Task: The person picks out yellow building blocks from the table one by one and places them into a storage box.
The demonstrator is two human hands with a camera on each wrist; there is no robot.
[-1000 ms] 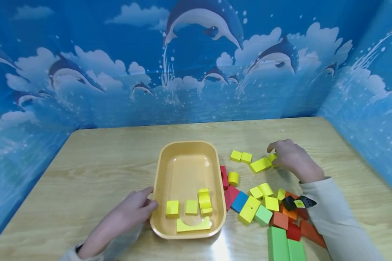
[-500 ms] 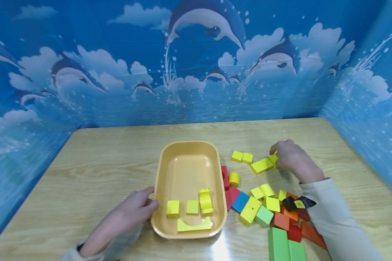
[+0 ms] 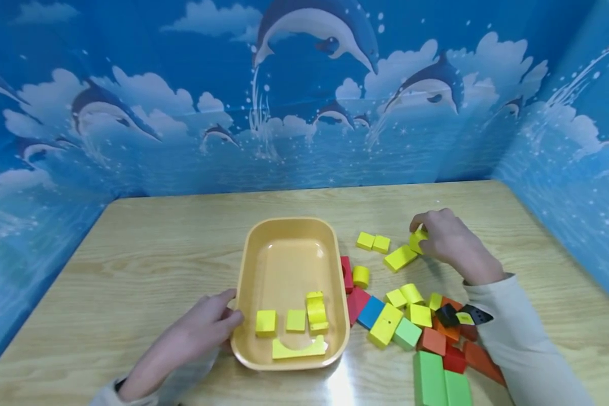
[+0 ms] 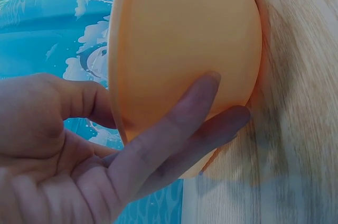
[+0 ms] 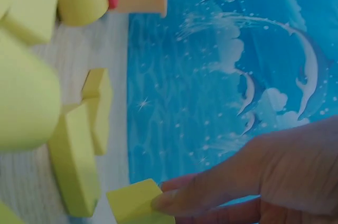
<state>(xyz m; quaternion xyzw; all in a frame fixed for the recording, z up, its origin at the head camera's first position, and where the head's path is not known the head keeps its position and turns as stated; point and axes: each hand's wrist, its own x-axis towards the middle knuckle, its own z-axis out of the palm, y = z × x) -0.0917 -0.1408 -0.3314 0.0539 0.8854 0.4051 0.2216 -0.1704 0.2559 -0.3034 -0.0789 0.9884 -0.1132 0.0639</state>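
At its left side, the tan plastic tub (image 3: 289, 262) is held by my left hand (image 3: 195, 332). The left wrist view shows the thumb at the rim and fingers (image 4: 179, 113) along the outer wall. Several yellow blocks lie inside the tub, among them a curved-cut bridge piece (image 3: 298, 349). To the far right, my right hand (image 3: 449, 245) pinches a yellow block (image 5: 137, 203) between thumb and fingers, just above the table. Beside that block lies a longer yellow block (image 3: 400, 258), with two small yellow blocks (image 3: 373, 242) to its left.
Right of the tub spreads a pile of blocks, including a blue block (image 3: 371, 312), a yellow cylinder (image 3: 361, 277) and long green blocks (image 3: 428, 378), with red and orange ones under the right forearm. A dolphin-print backdrop (image 3: 304, 152) stands behind the wooden table (image 3: 172, 242).
My right hand has lifted slightly, raising the yellow block beside the longer one, which now shows more clearly. The left hand stays on the tub. The head view has shifted a little.
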